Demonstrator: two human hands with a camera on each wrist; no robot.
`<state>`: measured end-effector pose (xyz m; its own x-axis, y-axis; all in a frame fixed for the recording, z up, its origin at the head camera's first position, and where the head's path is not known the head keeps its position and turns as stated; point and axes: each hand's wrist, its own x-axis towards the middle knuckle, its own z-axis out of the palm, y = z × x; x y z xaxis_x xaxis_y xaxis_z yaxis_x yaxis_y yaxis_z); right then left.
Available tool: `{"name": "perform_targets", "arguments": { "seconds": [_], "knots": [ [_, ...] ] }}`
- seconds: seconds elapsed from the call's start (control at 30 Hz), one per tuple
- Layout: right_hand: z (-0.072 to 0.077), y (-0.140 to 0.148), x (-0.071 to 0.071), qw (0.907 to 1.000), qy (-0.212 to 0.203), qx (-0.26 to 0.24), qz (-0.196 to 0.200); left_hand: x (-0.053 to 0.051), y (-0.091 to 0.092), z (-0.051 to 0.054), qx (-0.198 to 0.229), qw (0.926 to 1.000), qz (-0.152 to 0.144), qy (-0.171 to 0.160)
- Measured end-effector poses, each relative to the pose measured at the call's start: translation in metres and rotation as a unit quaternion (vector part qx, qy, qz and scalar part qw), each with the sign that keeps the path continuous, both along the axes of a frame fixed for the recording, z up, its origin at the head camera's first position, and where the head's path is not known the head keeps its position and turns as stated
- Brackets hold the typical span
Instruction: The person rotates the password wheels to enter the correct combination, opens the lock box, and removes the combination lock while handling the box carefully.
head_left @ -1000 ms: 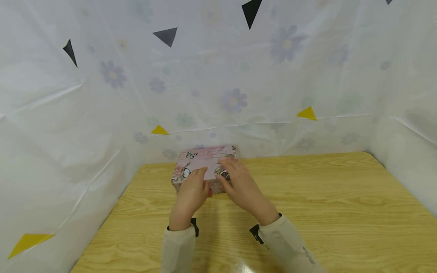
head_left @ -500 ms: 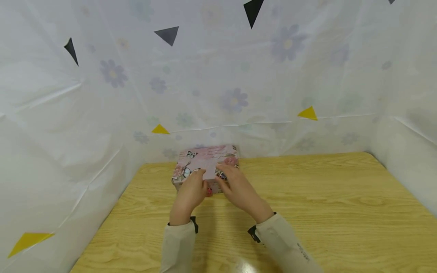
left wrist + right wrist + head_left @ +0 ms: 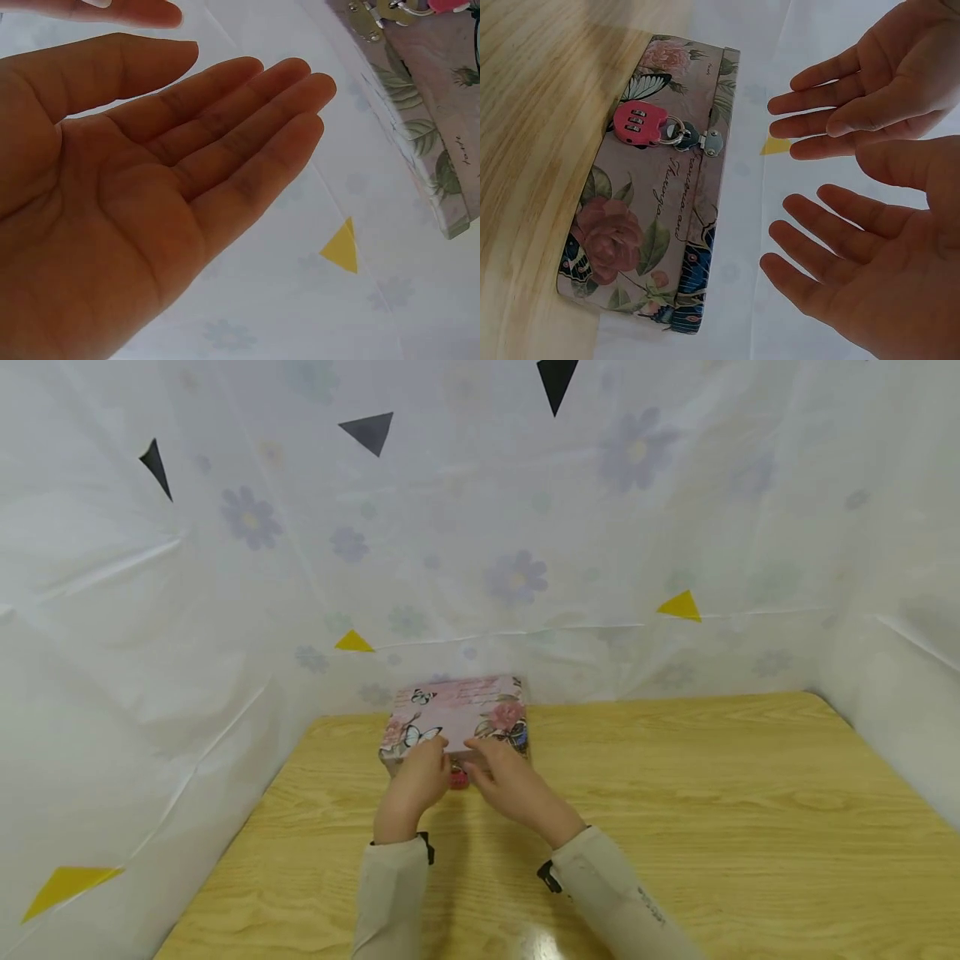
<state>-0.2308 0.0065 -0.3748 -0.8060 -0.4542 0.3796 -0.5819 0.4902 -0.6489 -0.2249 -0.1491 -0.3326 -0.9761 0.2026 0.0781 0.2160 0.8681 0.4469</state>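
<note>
A pink box [image 3: 450, 706] patterned with roses and butterflies lies at the back of the table, its lid down. On its front hangs a red combination padlock [image 3: 640, 124], its shackle through the metal hasp [image 3: 711, 142]. My left hand [image 3: 416, 781] is before the front left of the box, fingers straight and slightly apart from it in the left wrist view. Opposite, my right hand [image 3: 513, 781] has its palm turned toward the left one, fingers extended. Neither hand holds anything. In the head view the hands partly hide the box front; the padlock shows between them.
The wood-grain table [image 3: 675, 793] extends to both sides and toward me. A white flowered sheet [image 3: 480, 510] rises right behind the box, with sheeting at left and right too. Yellow [image 3: 681, 607] and black triangles [image 3: 557, 385] are stuck on it.
My right hand has drawn back from over the lid, down and to the left, closer to the left hand. A rose on the lid is uncovered. The box stays in place.
</note>
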Motion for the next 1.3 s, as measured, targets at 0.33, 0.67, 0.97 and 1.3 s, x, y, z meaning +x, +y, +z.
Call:
{"name": "perform_targets", "arguments": {
  "seconds": [0.33,0.67,0.97,1.3],
  "knots": [
    [-0.014,-0.007,-0.005,0.996,-0.075,0.009,0.048,-0.005,-0.004,-0.006,-0.022,0.9995,0.001,-0.023],
    [-0.028,-0.014,-0.004,0.9923,-0.102,0.044,0.054,-0.015,-0.009,-0.023,-0.041,0.9987,0.0,-0.031],
    [-0.039,-0.016,-0.004,0.9905,-0.117,0.047,0.055,-0.021,-0.012,-0.035,-0.017,0.9991,0.011,-0.038],
    [-0.048,-0.014,-0.01,0.9862,-0.147,0.023,0.073,-0.024,-0.013,-0.042,-0.021,0.9981,0.023,-0.053]
  ]
}}
